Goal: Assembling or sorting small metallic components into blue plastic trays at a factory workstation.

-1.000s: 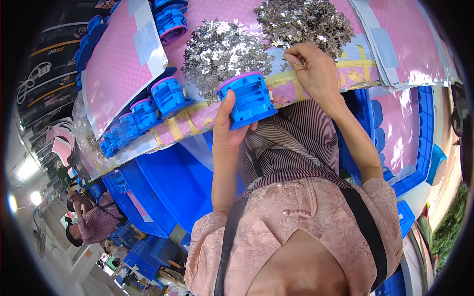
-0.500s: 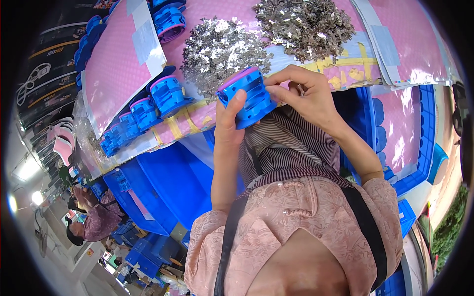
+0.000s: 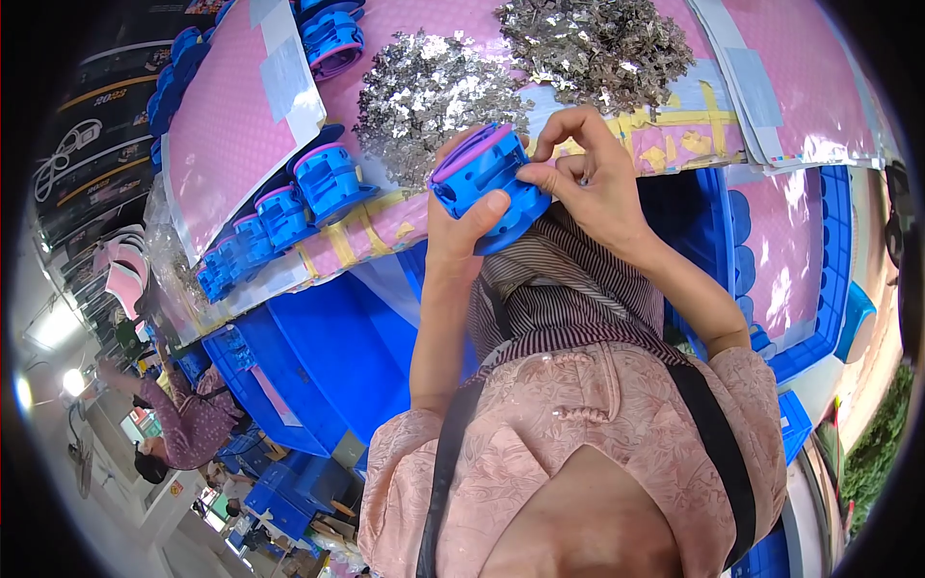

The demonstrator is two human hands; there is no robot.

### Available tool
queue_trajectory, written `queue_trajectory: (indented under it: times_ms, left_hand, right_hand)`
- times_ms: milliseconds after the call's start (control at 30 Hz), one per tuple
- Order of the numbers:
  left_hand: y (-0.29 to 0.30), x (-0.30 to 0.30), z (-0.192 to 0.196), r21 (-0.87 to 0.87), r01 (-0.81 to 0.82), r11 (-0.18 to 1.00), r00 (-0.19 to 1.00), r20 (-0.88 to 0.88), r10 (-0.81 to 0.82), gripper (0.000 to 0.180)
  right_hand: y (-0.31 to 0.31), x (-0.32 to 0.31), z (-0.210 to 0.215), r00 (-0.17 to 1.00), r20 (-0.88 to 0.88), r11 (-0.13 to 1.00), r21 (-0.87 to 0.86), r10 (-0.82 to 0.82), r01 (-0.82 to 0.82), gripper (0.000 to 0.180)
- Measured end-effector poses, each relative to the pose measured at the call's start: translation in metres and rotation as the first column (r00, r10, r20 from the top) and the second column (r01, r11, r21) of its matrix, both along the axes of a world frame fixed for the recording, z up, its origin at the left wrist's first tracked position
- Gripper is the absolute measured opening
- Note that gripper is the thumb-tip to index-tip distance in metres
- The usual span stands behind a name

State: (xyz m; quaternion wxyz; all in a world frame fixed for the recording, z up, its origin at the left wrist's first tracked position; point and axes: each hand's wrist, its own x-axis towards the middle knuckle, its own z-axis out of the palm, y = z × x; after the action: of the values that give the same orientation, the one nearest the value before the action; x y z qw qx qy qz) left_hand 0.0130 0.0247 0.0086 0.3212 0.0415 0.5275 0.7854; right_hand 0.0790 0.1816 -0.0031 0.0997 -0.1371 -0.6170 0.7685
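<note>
A: How is the layout to be noted, from the largest item down?
B: The pink-covered table (image 3: pixel 395 21) is spread before the person, with a blue bin (image 3: pixel 337 337) set below its near edge. Two heaps of metal pieces are laid on the cover, a silvery heap (image 3: pixel 424 101) and a darker heap (image 3: pixel 597 53); both are judged to be placed there for short reach.
A: And the row of blue parts (image 3: pixel 281 217)?
B: Lined along the near edge at the left, presumably so that the middle is left free for the hands.
A: Where is the pink-rimmed blue part (image 3: pixel 493 183)?
B: It is held tilted in front of the silvery heap, over the table's near edge. Its side is turned toward the right hand (image 3: pixel 599 188), probably for easier access.
A: Finger state?
B: By the left hand (image 3: pixel 455 231) the part is firmly gripped: the thumb is laid across the near face, the other fingers mostly hidden behind. On the right, thumb and index finger are bent almost to a pinch at the part's side. Whether a small piece is pinched there cannot be told; contact with the part is likewise uncertain.
</note>
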Motion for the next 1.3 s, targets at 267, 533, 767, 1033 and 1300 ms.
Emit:
queue_trajectory:
  times_ms: [267, 533, 767, 1033, 1300]
  left_hand:
    - [-0.024, -0.015, 0.013, -0.287, 0.127, 0.95, 0.989, 0.107, -0.1, 0.065]
    - [-0.045, -0.161, 0.069, -0.452, -0.215, 0.866, 0.935, -0.351, 0.05, 0.063]
    - [-0.085, -0.476, 0.059, -0.428, -0.651, 0.627, 0.673, -0.707, 0.216, 0.053]
    - [-0.066, -0.593, 0.047, -0.584, -0.802, 0.127, 0.544, -0.802, -0.247, 0.057]
    - [-0.04, -0.545, 0.013, -0.154, -0.961, 0.23, 0.033, -0.89, -0.455, 0.059]
  right_hand:
    - [0.0, -0.01, 0.014, 0.984, 0.134, 0.979, 0.154, 0.115, -0.135, 0.025]
    - [-0.009, -0.041, 0.026, 0.993, -0.072, 0.995, -0.002, 0.097, -0.098, 0.021]
    - [-0.001, -0.04, 0.008, 0.972, 0.153, 0.983, 0.008, 0.18, -0.183, 0.014]
    - [-0.015, -0.043, -0.003, 0.97, 0.201, 0.984, 0.08, 0.138, -0.157, 0.011]
    - [-0.014, -0.039, -0.001, 0.948, 0.302, 0.984, 0.113, 0.099, -0.138, 0.011]
